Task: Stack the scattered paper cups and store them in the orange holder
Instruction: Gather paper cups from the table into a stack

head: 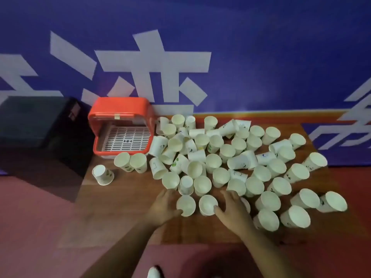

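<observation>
Several dozen paper cups [218,177] are scattered over the wooden table [120,207], too crowded to be counted exactly; most are stood upright with mouths open, and several are tipped on their sides. Three of them are set apart at the left, just in front of the one orange holder [120,109]. One black box [36,121] is seen beside the holder, on its left, and a blue banner [261,57] with white characters is hung behind. Two hands are reached into the near edge of the pile. The left hand [164,205] is held with fingers loosely spread, its thumb laid against the near wall of the left cup [186,205]. The right hand [232,209] is likewise spread, its thumb touching the right cup [208,205]; neither cup is clasped. The two cups are stood just beside each other. Inside the holder a white slotted tray [126,140] is seen.
</observation>
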### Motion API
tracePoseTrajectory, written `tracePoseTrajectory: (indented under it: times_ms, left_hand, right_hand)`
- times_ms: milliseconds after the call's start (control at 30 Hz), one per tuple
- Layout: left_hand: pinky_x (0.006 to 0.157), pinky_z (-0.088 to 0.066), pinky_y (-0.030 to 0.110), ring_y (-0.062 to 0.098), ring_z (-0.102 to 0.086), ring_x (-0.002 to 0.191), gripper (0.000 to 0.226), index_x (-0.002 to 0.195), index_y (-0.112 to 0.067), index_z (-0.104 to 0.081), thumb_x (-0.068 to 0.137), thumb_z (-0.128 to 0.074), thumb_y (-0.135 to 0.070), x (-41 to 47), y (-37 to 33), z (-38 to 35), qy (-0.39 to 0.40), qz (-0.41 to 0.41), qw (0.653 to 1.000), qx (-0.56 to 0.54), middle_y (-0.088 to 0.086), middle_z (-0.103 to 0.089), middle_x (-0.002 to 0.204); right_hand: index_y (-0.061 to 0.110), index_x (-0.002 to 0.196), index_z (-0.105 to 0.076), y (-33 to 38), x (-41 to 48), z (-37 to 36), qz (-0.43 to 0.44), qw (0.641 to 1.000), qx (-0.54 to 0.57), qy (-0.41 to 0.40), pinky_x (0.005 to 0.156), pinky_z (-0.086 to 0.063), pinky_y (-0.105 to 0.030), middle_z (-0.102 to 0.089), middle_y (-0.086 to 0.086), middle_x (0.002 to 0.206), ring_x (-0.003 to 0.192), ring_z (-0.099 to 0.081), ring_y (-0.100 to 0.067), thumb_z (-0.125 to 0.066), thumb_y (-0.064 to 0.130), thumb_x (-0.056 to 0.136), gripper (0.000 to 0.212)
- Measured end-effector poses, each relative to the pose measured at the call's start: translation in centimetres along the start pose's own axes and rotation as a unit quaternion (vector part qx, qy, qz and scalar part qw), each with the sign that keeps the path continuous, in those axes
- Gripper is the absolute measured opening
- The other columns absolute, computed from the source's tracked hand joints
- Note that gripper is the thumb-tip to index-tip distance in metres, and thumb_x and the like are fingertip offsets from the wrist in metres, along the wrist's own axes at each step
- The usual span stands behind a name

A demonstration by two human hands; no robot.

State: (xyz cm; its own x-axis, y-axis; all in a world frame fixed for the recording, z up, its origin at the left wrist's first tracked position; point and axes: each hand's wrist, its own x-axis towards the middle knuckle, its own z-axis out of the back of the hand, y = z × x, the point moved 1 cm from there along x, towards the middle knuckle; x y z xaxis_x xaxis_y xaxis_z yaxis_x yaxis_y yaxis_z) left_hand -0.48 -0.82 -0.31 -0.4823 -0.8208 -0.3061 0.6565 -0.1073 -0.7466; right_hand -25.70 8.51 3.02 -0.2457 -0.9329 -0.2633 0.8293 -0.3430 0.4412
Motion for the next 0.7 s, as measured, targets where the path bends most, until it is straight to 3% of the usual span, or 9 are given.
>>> tracePoseTrajectory:
  times_ms: [100, 200, 367, 500, 567, 700]
  left_hand:
    - [0.118, -0.035, 0.045, 0.023, -0.035, 0.143, 0.102, 0.151, -0.024, -0.037, 0.063, -0.078, -0.054, 1.1, 1.1, -1.9, 0.051, -0.022, 0.998, 0.012, 0.0, -0.039, 0.15]
    - [0.119, -0.03, 0.041, 0.018, -0.028, 0.145, 0.116, 0.154, -0.022, -0.033, 0.055, -0.076, -0.065, 1.7, 1.8, -3.4, 0.061, -0.001, 0.998, 0.002, 0.002, -0.032, 0.156]
    - [0.115, -0.035, 0.04, 0.023, -0.037, 0.141, 0.101, 0.153, -0.02, -0.038, 0.069, -0.09, -0.041, 3.1, 3.0, -4.9, 0.05, -0.01, 0.999, 0.009, 0.003, -0.038, 0.152]
    - [0.114, -0.036, 0.035, 0.02, -0.041, 0.139, 0.092, 0.15, -0.021, -0.044, 0.072, -0.09, -0.038, 4.0, 3.7, -5.2, 0.047, -0.028, 0.998, -0.008, 0.001, -0.045, 0.149]
    - [0.114, -0.037, 0.038, 0.02, -0.043, 0.137, 0.092, 0.15, -0.022, -0.044, 0.072, -0.09, -0.037, 4.3, 3.8, -5.3, 0.05, -0.04, 0.998, -0.014, 0.002, -0.048, 0.148]
    - [0.114, -0.03, 0.031, 0.019, -0.038, 0.142, 0.094, 0.154, -0.018, -0.04, 0.076, -0.09, -0.029, 4.4, 3.6, -5.7, 0.071, -0.052, 0.996, -0.014, 0.002, -0.044, 0.154]
  right_hand:
    - [0.018, 0.138, -0.044, 0.1, 0.7, -2.3, 0.027, 0.999, -0.005, 0.018, 0.103, -0.043, -0.036, -0.043, -0.002, 0.137, 0.127, -0.047, -0.024, -0.067, 0.043, 0.082, 0.066]
    - [0.019, 0.144, -0.038, -0.1, 1.1, -4.6, 0.01, 0.999, -0.022, 0.044, 0.099, -0.047, -0.038, -0.042, -0.003, 0.138, 0.124, -0.05, -0.026, -0.071, 0.045, 0.077, 0.079]
    - [0.015, 0.153, -0.025, 0.1, 2.4, -6.9, 0.005, 0.997, -0.067, 0.044, 0.107, -0.04, -0.041, -0.034, -0.004, 0.152, 0.134, -0.042, -0.028, -0.072, 0.048, 0.078, 0.094]
    - [0.012, 0.147, -0.038, -0.2, 2.7, -7.8, 0.005, 0.996, -0.084, 0.007, 0.098, -0.046, -0.041, -0.05, -0.006, 0.141, 0.124, -0.053, -0.03, -0.073, 0.042, 0.079, 0.082]
    - [0.011, 0.142, -0.043, -0.3, 2.5, -7.4, -0.001, 0.997, -0.07, -0.009, 0.094, -0.048, -0.041, -0.055, -0.007, 0.134, 0.118, -0.057, -0.031, -0.075, 0.039, 0.078, 0.077]
    - [0.017, 0.14, -0.042, 0.0, 1.2, -5.1, -0.046, 0.998, 0.029, -0.014, 0.094, -0.046, -0.04, -0.05, -0.003, 0.135, 0.123, -0.05, -0.026, -0.071, 0.038, 0.078, 0.072]
